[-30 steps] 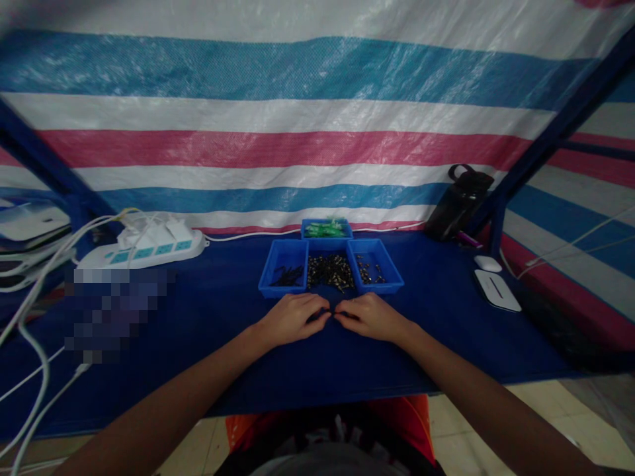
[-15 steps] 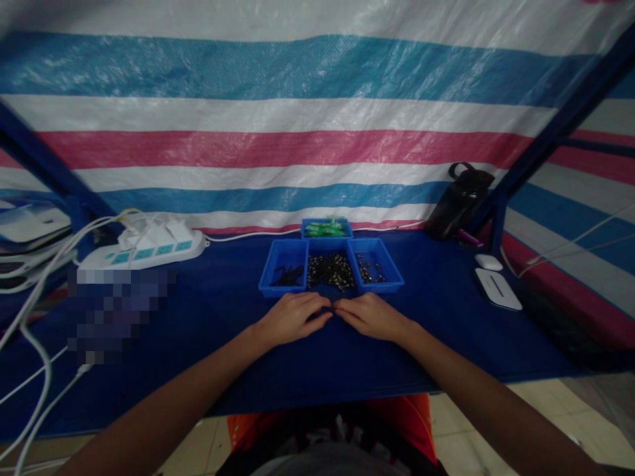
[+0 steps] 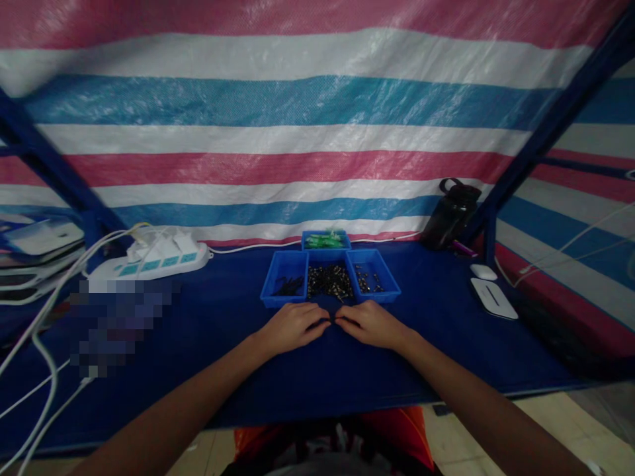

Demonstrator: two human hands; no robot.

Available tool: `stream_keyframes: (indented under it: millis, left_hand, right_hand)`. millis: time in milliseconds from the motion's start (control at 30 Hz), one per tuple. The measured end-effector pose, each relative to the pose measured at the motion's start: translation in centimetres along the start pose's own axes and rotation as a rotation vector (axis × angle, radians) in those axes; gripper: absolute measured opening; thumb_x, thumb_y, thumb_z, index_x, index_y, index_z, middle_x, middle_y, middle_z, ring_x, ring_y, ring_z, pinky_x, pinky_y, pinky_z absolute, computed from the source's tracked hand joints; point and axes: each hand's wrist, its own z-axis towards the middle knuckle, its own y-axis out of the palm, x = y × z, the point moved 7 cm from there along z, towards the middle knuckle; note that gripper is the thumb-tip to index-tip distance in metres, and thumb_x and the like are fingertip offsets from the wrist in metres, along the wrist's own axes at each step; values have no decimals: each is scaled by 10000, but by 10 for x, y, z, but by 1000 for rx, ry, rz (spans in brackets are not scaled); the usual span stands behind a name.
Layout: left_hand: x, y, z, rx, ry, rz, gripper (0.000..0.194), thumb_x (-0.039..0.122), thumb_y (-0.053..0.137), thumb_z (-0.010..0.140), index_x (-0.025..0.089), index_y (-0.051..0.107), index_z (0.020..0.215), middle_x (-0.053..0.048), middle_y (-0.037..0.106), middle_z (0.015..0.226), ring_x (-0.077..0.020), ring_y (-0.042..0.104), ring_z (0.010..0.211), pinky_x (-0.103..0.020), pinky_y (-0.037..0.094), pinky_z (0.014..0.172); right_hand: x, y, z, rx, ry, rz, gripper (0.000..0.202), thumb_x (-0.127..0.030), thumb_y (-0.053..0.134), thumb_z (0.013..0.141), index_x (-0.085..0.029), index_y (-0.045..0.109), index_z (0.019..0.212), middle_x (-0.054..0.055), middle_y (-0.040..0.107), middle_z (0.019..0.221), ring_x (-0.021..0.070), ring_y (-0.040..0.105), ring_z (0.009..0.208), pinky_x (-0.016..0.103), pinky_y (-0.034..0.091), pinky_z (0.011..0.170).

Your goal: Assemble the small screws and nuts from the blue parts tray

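Observation:
Just in front of the blue trays, my left hand (image 3: pixel 296 326) is closed in a pinch, its fingertips at a tiny dark piece too small to make out. My right hand (image 3: pixel 373 323) pinches from the other side, fingertips close to the left ones; what it holds is too small to tell. Beyond them, the left blue tray (image 3: pixel 268 289) has thin black pieces, the middle tray has a pile of small black and brass-coloured parts (image 3: pixel 330 281), and the right tray (image 3: pixel 391 285) has a few small metal parts. Green pieces (image 3: pixel 327 239) lie in the rear tray.
At the left on the blue table (image 3: pixel 297 390) are a white power strip (image 3: pixel 153 263), cables and a blurred-out item. A black bottle (image 3: pixel 450 215), a small white case (image 3: pixel 483 272) and a flat white box (image 3: pixel 493 298) are at the right.
The view has tilted slightly upward, so the table sits lower in the picture. My fingertips are slightly farther apart; both hands remain in front of the trays.

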Motion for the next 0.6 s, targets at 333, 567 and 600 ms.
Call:
stream_keyframes:
  millis: [333, 567, 600]
  left_hand:
    - [-1, 14, 0, -91, 10, 53, 191, 296, 475, 947, 174, 621, 923, -15, 667, 821, -147, 641, 768, -225, 452, 683]
    - [3, 14, 0, -92, 7, 70, 159, 277, 486, 931, 180, 605, 892, -3, 659, 795, -143, 641, 748, -217, 437, 654]
    - [2, 14, 0, -94, 5, 73, 151, 274, 491, 926, 182, 607, 897, -3, 660, 798, -145, 641, 753, -218, 437, 655]
  right_hand:
    - [-4, -1, -1, 42, -20, -30, 198, -254, 442, 950, -185, 628, 946, 22, 707, 772, 139, 657, 686, 218, 395, 622]
    - [-6, 2, -1, 55, -41, -54, 182, -236, 452, 938, -179, 625, 933, 21, 706, 772, 138, 656, 691, 215, 402, 627]
    - [-5, 2, -1, 52, -40, -60, 182, -237, 455, 936, -177, 627, 933, 22, 706, 772, 138, 656, 692, 215, 403, 627]
